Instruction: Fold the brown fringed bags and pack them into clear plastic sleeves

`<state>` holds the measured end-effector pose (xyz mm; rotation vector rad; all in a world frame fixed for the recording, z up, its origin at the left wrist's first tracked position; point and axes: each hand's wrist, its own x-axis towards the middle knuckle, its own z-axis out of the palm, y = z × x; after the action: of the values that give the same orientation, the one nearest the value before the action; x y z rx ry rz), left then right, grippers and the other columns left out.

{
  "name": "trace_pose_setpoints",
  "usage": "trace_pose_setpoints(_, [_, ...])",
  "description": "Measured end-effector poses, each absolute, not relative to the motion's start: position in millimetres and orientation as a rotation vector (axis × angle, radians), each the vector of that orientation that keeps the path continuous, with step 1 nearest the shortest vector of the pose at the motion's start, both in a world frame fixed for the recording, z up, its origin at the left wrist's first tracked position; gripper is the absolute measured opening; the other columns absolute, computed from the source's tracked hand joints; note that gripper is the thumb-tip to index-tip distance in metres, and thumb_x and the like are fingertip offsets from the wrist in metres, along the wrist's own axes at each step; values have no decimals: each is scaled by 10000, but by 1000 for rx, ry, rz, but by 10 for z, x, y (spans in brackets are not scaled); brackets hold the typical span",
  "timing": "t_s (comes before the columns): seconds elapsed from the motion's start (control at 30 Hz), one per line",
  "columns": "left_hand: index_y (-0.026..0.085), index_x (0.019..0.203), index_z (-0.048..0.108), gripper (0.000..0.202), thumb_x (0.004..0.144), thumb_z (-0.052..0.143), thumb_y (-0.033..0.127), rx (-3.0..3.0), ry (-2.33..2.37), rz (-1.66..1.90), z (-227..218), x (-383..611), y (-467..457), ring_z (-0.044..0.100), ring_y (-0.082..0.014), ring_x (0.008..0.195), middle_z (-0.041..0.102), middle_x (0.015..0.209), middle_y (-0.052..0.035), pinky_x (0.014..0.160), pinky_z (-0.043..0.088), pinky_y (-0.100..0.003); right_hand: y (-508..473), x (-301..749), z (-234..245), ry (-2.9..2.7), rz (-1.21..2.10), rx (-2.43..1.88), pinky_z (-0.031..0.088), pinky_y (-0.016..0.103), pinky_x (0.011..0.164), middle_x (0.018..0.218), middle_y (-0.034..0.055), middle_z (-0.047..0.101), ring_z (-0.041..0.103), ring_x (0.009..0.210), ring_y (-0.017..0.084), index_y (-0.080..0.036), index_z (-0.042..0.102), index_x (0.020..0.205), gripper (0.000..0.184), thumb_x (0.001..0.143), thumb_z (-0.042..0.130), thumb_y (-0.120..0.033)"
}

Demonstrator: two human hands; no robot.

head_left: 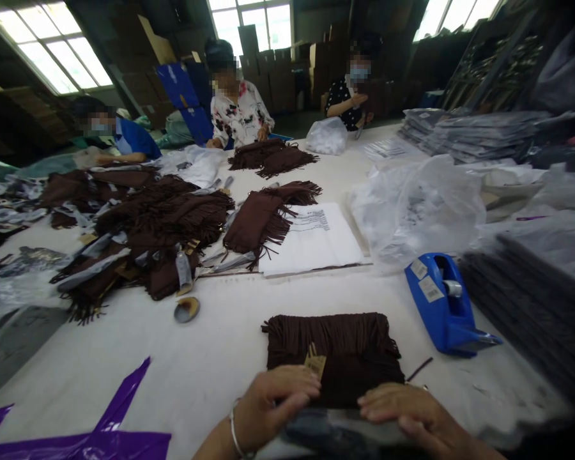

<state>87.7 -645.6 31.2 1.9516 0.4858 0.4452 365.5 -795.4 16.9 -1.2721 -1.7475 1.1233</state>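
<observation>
A folded brown fringed piece [333,348] with a small tan tag [315,363] lies on the white table [211,358] right in front of me. My left hand [275,399] rests on its near edge, fingers curled and pinching the grey clear bag [335,431] that covers the near end. My right hand [407,412] lies over the same bag beside it, fingers pressed together on the plastic.
A blue tape dispenser [441,303] stands to the right. Heaps of brown fringed pieces [163,220] lie at left, a white sheet stack [314,239] in the middle, clear bags [412,204] and packed stacks [536,287] at right. Purple plastic [100,434] sits near left. Three people work at the far side.
</observation>
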Motion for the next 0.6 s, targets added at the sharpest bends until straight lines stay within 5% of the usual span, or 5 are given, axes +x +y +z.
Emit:
trace_pose_setpoints(0.1, [188,1087,634,352,927,368,353,1707,1023,676,218,709,-6085,550,-206,1134,637,1155,-74,1017,409,-416,-7641,3781,233,-1356,885,-1479,371,450,1031,1200,43,608,507,1170,228,-284,611,1129,391,948,270,-348])
trace_pose_setpoints(0.2, [165,1234,523,431,891,434,411,1741,1243,665,-69,703,-5806,378,-212,1290,492,1336,-87,1108,252,-446,-7103,3703,218,-1418,695,-1602,236,466,1107,1372,32,452,371,1284,225,-271,510,1255,379,928,356,-385])
trace_pose_setpoints(0.4, [214,1330,404,417,938,334,340,1997,1081,574,-409,984,-6085,253,-192,1351,383,1419,-70,1121,217,-482,-6516,3114,-45,-1904,707,-1471,196,478,1118,1466,40,296,238,1351,197,-283,330,1377,466,927,374,-396])
trace_pose_setpoints(0.6, [199,1397,269,508,912,405,268,2364,978,413,-433,1148,-6653,153,-265,1376,260,1473,-114,1083,244,-571,-6543,2818,-125,-2060,803,-1383,197,446,1120,1467,53,293,225,1355,190,-251,314,1389,477,937,341,-401])
